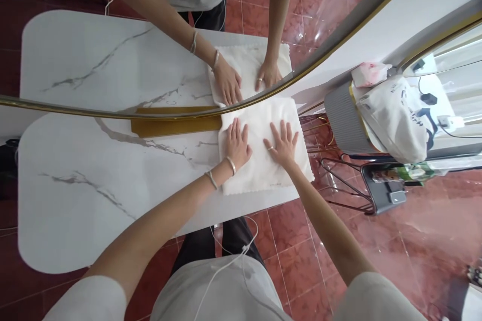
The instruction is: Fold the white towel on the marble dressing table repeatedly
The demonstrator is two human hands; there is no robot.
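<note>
A cream-white cloth point(263, 175) with scalloped edges lies spread on the right end of the marbled white table point(75, 225). My left hand point(238, 143) rests flat on its left part, fingers stretched toward the mirror. On the cloth's right part, my right hand point(283, 144) lies palm down with its fingers spread and a ring on one finger. Neither hand grips anything. The cloth under both palms is hidden.
A gold-framed mirror point(324, 55) stands at the table's far edge and reflects the arms and cloth. The mirror's gold base point(176, 126) touches the tabletop. To the right are a ribbed grey cabinet point(344, 118) bearing a white bag point(395, 115), and a dark chair point(376, 190).
</note>
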